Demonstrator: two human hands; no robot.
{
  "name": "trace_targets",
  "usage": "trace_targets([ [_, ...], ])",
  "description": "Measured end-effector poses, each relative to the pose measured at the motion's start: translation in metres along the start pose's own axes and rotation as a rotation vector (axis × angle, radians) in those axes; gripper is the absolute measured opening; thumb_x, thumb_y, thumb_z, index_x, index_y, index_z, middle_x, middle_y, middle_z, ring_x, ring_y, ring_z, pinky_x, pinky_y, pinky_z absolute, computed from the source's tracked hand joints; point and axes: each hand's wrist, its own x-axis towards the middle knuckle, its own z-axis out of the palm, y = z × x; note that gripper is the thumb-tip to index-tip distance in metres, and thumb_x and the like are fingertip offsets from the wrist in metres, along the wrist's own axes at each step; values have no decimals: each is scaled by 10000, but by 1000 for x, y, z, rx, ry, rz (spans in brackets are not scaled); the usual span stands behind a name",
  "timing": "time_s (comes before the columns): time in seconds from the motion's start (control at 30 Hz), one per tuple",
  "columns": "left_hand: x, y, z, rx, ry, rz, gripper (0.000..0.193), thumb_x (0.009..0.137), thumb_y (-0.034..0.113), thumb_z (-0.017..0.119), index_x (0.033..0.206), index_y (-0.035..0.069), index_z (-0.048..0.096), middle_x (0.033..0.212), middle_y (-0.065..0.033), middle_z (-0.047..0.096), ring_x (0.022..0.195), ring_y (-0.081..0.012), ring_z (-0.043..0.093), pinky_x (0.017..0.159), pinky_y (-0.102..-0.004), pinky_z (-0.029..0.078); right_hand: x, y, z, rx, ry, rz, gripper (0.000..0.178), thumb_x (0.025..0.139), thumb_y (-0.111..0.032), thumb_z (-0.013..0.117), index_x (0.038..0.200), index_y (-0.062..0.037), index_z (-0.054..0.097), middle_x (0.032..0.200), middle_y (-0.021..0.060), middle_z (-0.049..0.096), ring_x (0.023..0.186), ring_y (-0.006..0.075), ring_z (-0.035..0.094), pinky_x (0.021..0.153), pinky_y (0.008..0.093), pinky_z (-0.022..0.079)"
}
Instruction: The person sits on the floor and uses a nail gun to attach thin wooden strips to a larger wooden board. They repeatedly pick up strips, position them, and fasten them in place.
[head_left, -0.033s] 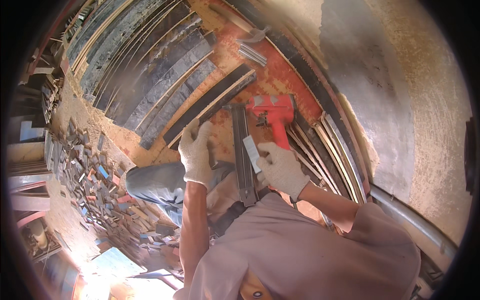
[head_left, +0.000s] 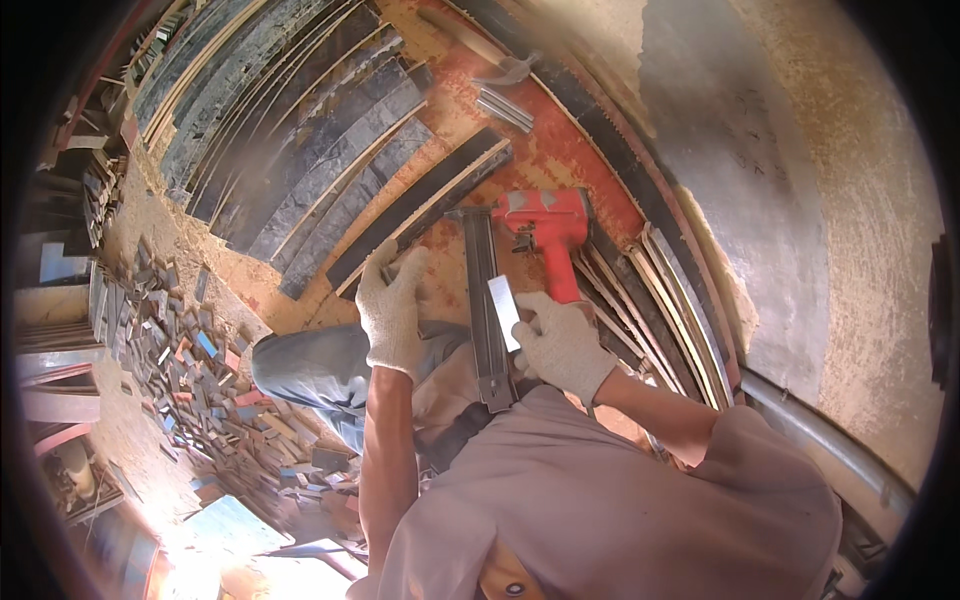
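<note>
A red nail gun with a long black magazine lies before me, the magazine's end pointing back at my body. My right hand, in a pale knit glove, is closed on a silvery strip of nails and holds it just right of the magazine. To the left of the magazine, my gloved left hand is raised with its thumb and fingers apart, holding nothing. It is near the end of a dark wooden batten; whether they touch I cannot tell.
Several dark boards lie at the far left. A hammer and more nail strips rest on the worn red surface beyond the gun. Offcuts litter the floor at left. Thin wood strips and a metal pipe are at right.
The nail strip in my right hand has turned slightly and its face now shines brighter. My left hand has shifted very little. The nail gun stays in place.
</note>
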Motion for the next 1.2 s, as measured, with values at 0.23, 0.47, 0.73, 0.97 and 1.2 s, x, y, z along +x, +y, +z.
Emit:
trace_targets([
  [0.23, -30, 13, -2, -121, -64, -133, 454, 1080, 306, 627, 1383, -33, 609, 973, -99, 736, 532, -79, 580, 413, -202, 423, -16, -4, 12, 345, 0, 132, 446, 1041, -132, 607, 1444, 33, 512, 882, 179, 725, 657, 201, 725, 563, 341, 603],
  [0.47, -39, 11, 2, -252, -167, -190, 542, 1129, 436, 505, 1367, -36, 623, 1085, -171, 751, 719, -160, 729, 552, -263, 558, -15, 4, 15, 293, -25, 98, 435, 1046, -137, 618, 1441, 30, 544, 882, 162, 723, 651, 190, 710, 567, 333, 594],
  [0.73, -58, 21, 28, -192, -263, -67, 605, 1141, 470, 461, 1408, -47, 628, 1338, -160, 698, 1208, -220, 673, 1038, -341, 533, -27, 1, 13, -147, 121, -413, 445, 1059, -196, 632, 1458, -11, 567, 915, 100, 720, 711, 146, 682, 645, 283, 580],
  [0.97, -56, -15, 42, 306, -174, 262, 626, 1151, 439, 395, 1503, -70, 487, 1453, -312, 574, 1349, -427, 556, 1137, -445, 429, -17, -7, 11, 347, -35, 52, 403, 1071, -166, 568, 1438, -1, 545, 908, 120, 706, 663, 163, 698, 547, 300, 582],
  [1.2, -71, -29, 21, 367, -350, 185, 690, 1139, 513, 362, 1504, -60, 479, 1420, -351, 574, 1315, -512, 559, 1096, -485, 438, 1, 23, 11, -213, -124, -30, 271, 1090, -217, 494, 1182, 29, 560, 858, 170, 695, 647, 225, 737, 524, 353, 601],
])
